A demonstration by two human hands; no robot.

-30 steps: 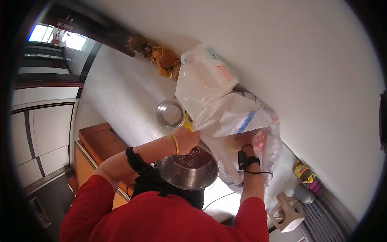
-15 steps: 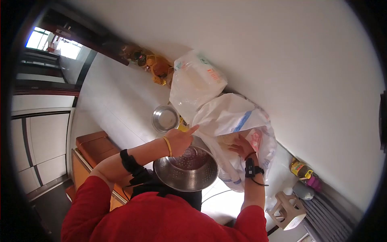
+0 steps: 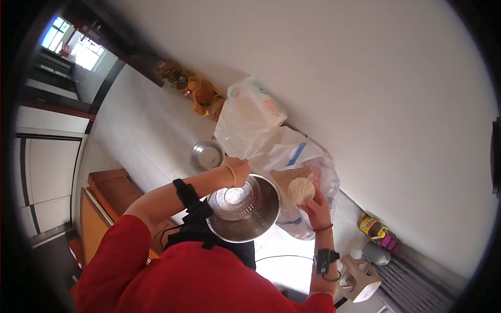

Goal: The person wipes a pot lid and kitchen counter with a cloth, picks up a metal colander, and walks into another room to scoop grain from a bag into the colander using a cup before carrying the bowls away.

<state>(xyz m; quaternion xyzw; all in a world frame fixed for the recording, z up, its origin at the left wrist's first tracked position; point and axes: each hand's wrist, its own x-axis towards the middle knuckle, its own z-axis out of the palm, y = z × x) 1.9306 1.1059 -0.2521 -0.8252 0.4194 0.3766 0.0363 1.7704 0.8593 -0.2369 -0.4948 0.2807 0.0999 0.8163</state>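
Observation:
My left hand is closed on the near edge of a white woven bag, above the rim of a perforated steel colander. The colander rests in front of my body, and no food shows in it. My right hand holds a round cup, heaped with pale grains, over the open mouth of the bag. Tan grain shows inside the bag behind the cup. A small steel bowl sits on the floor left of the bag.
A white plastic bag stands against the wall beyond the woven bag. Orange-brown bottles are farther left. To the right are a yellow-labelled bottle and a beige stool. A brown box-like seat is at the left.
My right hand has come up from inside the bag with the grain-filled cup. My left hand's extended finger has closed in. The bag mouth shows more grain, and the colander is tilted differently.

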